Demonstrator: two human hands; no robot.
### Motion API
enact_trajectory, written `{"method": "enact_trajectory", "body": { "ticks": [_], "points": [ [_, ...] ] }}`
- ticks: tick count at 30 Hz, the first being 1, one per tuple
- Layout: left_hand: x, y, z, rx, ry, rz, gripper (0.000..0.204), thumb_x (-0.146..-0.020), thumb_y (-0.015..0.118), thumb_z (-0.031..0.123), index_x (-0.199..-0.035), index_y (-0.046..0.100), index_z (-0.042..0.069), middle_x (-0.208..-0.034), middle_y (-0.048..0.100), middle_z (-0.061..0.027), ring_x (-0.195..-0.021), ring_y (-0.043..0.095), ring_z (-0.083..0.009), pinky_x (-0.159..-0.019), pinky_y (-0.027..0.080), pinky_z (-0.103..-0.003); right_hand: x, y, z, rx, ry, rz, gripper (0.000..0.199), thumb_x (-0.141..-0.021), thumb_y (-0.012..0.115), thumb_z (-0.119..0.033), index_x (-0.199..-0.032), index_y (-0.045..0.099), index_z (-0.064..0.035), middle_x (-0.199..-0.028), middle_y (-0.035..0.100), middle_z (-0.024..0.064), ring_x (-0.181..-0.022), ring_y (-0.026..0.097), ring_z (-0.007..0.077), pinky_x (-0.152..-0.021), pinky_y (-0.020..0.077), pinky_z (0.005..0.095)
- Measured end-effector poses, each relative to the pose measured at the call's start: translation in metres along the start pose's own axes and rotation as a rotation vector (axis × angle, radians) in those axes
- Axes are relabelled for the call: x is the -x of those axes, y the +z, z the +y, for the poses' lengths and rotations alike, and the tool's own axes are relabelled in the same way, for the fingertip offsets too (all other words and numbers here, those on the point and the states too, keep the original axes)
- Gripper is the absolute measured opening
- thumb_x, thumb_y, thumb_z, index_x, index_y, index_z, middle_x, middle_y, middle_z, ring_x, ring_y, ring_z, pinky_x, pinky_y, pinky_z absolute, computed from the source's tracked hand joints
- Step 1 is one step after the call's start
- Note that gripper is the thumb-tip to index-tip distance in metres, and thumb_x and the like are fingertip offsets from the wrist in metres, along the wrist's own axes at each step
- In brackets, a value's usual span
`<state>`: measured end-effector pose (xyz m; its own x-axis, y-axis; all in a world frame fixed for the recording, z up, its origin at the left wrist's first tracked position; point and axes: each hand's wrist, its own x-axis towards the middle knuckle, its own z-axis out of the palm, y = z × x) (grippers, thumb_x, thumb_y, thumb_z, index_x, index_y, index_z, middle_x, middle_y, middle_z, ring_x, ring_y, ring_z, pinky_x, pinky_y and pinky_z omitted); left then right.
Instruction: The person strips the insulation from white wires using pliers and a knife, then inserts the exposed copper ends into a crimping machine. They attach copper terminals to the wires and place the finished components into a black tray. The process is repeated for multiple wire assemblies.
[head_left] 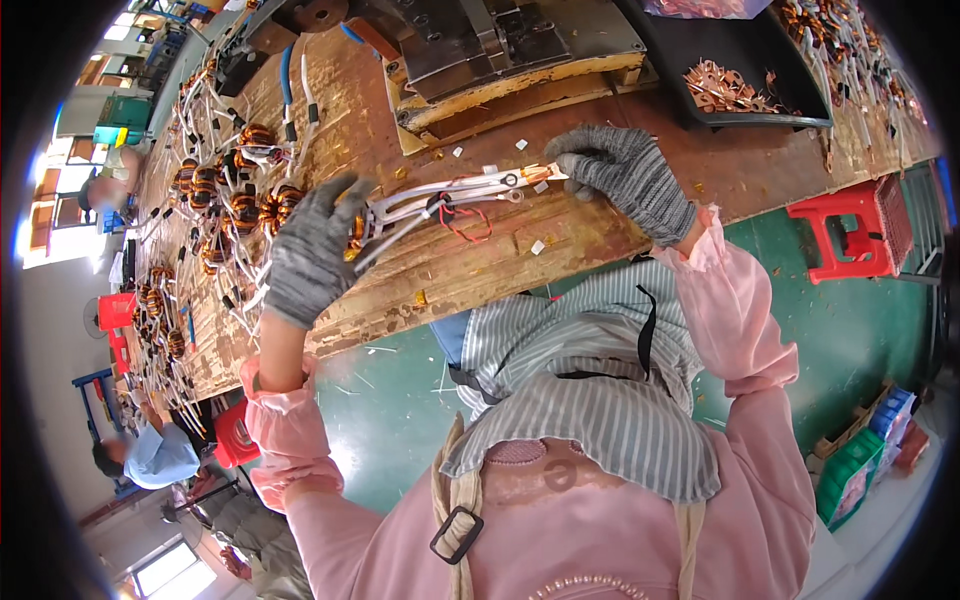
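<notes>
My left hand (312, 250), in a grey knit glove, is closed round a copper-wound coil (355, 236), much of it hidden by the glove. White sleeved leads (450, 187) run from the coil to the right above the wooden bench. Ring terminals (514, 196) show on some lead ends, and a thin red wire (468, 222) loops below them. My right hand (628, 178), gloved the same way, pinches the copper-coloured end of a lead (540, 173). The fingertips hide just what sits at its tip.
A heavy metal press fixture (500, 60) stands on the bench beyond my hands. To its right, a black tray (760, 119) holds copper terminals (720, 88). Many coils with white leads (245, 205) crowd the left. A red stool (850, 230) stands at right; another person (160, 455) works at far left.
</notes>
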<state>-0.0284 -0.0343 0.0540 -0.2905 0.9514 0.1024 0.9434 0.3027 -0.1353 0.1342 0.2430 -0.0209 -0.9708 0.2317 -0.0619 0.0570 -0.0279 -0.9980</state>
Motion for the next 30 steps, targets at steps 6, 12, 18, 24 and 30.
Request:
{"method": "enact_trajectory", "body": {
  "ticks": [6, 12, 18, 24, 30],
  "points": [
    [-0.015, -0.003, 0.001, 0.153, 0.065, -0.368, 0.045, -0.078, 0.058, 0.023, -0.12, 0.049, 0.011, -0.115, 0.052, -0.0138, -0.095, 0.055, -0.0303, -0.08, 0.046, -0.036, 0.001, 0.004, -0.009, -0.056, 0.057, 0.024, 0.021, -0.083, 0.057, -0.012, -0.1, 0.06, 0.0008, -0.074, 0.062, 0.0048, -0.062, 0.057, 0.0076, -0.055, 0.0475, 0.0195],
    [-0.014, 0.007, 0.009, -0.033, 0.168, -0.376, 0.044, -0.081, 0.05, 0.014, -0.122, 0.048, 0.026, -0.119, 0.051, -0.0105, -0.091, 0.058, -0.0288, -0.073, 0.05, -0.034, 0.004, 0.005, 0.005, -0.049, 0.048, 0.029, 0.022, -0.084, 0.056, -0.012, -0.1, 0.06, 0.0012, -0.076, 0.062, 0.005, -0.062, 0.057, 0.008, -0.057, 0.048, 0.0195],
    [-0.016, 0.011, 0.01, -0.206, 0.263, -0.465, 0.043, -0.085, 0.04, 0.014, -0.125, 0.044, 0.029, -0.12, 0.049, -0.0114, -0.083, 0.061, -0.0272, -0.064, 0.051, -0.035, 0.002, 0.007, 0.007, -0.133, 0.073, 0.037, 0.022, -0.083, 0.056, -0.012, -0.1, 0.06, 0.0017, -0.075, 0.062, 0.0046, -0.062, 0.056, 0.0076, -0.056, 0.0471, 0.0193],
    [-0.029, 0.01, 0.008, -0.23, 0.285, -0.547, 0.041, -0.085, 0.041, 0.015, -0.125, 0.045, 0.027, -0.117, 0.049, -0.014, -0.08, 0.061, -0.027, -0.059, 0.051, -0.035, -0.004, 0.007, -0.001, -0.122, 0.057, 0.077, 0.021, -0.083, 0.057, -0.011, -0.099, 0.061, 0.0014, -0.073, 0.061, 0.0046, -0.059, 0.055, 0.0076, -0.053, 0.0454, 0.019],
    [-0.016, 0.017, 0.003, -0.263, 0.316, -0.282, 0.04, -0.085, 0.042, 0.017, -0.124, 0.046, 0.025, -0.12, 0.048, -0.0132, -0.082, 0.06, -0.0282, -0.067, 0.051, -0.036, -0.014, 0.007, -0.001, -0.151, 0.062, 0.099, 0.02, -0.083, 0.056, -0.01, -0.099, 0.061, 0.0015, -0.074, 0.062, 0.005, -0.058, 0.056, 0.0079, -0.053, 0.046, 0.0182]
  ]
}}
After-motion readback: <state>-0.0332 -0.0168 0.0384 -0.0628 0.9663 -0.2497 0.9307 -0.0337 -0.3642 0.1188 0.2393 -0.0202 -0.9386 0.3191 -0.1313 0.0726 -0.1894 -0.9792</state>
